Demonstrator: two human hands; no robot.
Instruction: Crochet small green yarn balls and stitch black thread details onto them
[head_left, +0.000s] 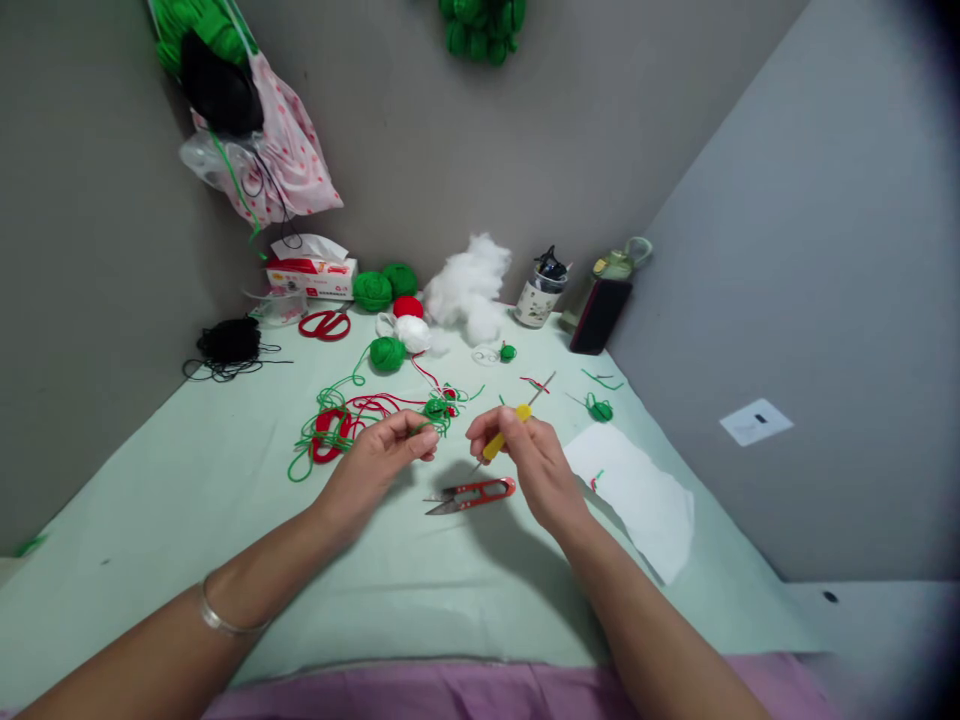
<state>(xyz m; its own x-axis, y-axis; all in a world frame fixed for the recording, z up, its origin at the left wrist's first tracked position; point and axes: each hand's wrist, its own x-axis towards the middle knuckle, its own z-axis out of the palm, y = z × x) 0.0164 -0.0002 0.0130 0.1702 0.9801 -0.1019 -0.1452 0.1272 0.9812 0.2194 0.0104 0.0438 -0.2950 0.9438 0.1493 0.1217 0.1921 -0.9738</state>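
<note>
My left hand (394,447) is closed in a pinch on green yarn (420,430). Just beyond its fingertips is a small green and red crocheted piece (437,408) with loose strands; whether it rests on the table I cannot tell. Between the thumb and fingers of my right hand (531,450) is a crochet hook (493,446) with a yellow handle, held at a slant, its thin metal shaft pointing up and right. Below both hands, red-handled thread snips (472,495) lie on the table, blades to the left.
Tangled green and red yarn (334,425) lies left. Behind are yarn balls (387,353), white stuffing (469,285), red-handled scissors (325,324), a tissue box (315,275), a pen cup (538,298) and a phone (600,316). White paper (645,500) lies right; black yarn (231,342) sits far left.
</note>
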